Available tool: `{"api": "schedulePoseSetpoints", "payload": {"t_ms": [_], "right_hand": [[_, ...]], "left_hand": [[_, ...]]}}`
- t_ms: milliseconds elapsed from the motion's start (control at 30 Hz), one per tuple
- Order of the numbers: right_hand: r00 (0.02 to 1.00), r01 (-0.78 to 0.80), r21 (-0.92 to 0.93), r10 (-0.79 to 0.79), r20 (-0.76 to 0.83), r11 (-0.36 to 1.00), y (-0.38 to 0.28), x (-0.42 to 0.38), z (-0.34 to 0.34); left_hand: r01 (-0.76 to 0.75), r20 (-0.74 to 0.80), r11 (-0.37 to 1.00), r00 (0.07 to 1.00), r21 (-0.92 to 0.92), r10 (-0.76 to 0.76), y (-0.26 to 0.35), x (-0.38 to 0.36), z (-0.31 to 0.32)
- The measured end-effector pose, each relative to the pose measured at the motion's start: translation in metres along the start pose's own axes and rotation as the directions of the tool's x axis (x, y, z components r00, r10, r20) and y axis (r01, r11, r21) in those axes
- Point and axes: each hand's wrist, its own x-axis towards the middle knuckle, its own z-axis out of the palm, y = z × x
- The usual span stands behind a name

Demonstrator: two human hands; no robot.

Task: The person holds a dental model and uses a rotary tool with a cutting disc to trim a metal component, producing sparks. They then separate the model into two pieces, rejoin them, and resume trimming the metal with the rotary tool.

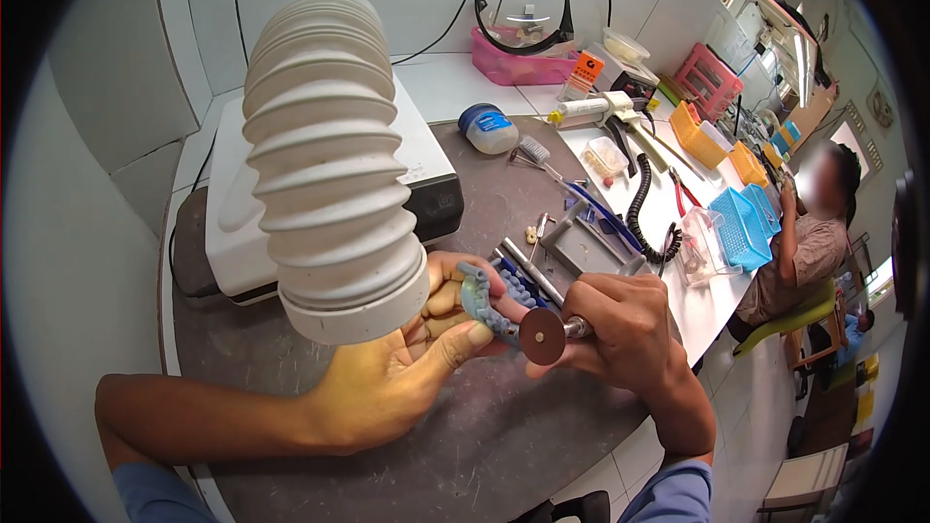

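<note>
My left hand (387,373) is closed around a blue-grey dental model (475,298), thumb on the near side and curled fingers behind it. A row of teeth shows along the model's arch. In my right hand (625,329) is a rotary handpiece (578,327), its metal nose pointing left. A round brown cutting disc (542,337) sits at its tip, overlapping the model's right end in this view. Just behind the hands, a metal rod (531,269) lies slantwise on the grey bench mat (387,470).
A ribbed white suction hose (334,165) hangs over the left forearm, before a white box unit (231,223). Behind are a blue-lidded jar (489,131), a brush (535,150), a grey tray (593,250) and a coiled black cord (639,208). At right, a person (799,242) sits by blue baskets (744,228).
</note>
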Motion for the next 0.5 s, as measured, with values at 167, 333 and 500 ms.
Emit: {"api": "schedulePoseSetpoints", "payload": {"t_ms": [167, 333, 500], "right_hand": [[1.000, 0.001, 0.000, -0.001, 0.008, 1.000, -0.0002, 0.0004, -0.0002], [1.000, 0.009, 0.000, -0.009, 0.001, 1.000, 0.0002, 0.0002, 0.0002], [1.000, 0.021, 0.001, -0.021, 0.016, 1.000, -0.0001, 0.0011, -0.0008]], "left_hand": [[-0.003, -0.006, 1.000, 1.000, 0.014, 0.003, -0.0009, 0.0000, 0.0001], [-0.001, -0.003, 1.000, 1.000, -0.013, 0.001, -0.0028, -0.0009, -0.0007], [0.006, 0.003, 1.000, 1.000, 0.000, -0.006, -0.0012, -0.0005, -0.0004]]}}
